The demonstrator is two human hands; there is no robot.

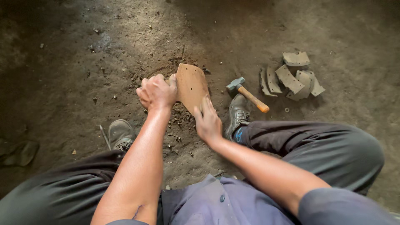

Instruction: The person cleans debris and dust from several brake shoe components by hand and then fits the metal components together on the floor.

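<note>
A curved brown metal plate with small holes (pixel 191 85) stands on the dirt floor between my feet. My left hand (pixel 157 91) is closed around its left edge near the top. My right hand (pixel 207 121) grips its lower right edge, fingers pressed on the face. A hammer with a grey head and orange wooden handle (pixel 246 94) lies on the ground just right of the plate, by my right shoe (pixel 238 113).
A pile of several curved grey lining pieces (pixel 291 77) lies to the right of the hammer. My left shoe (pixel 121 134) is at lower left. Small debris and rust-coloured dust lie around the plate. A dark object (pixel 23 152) sits at far left.
</note>
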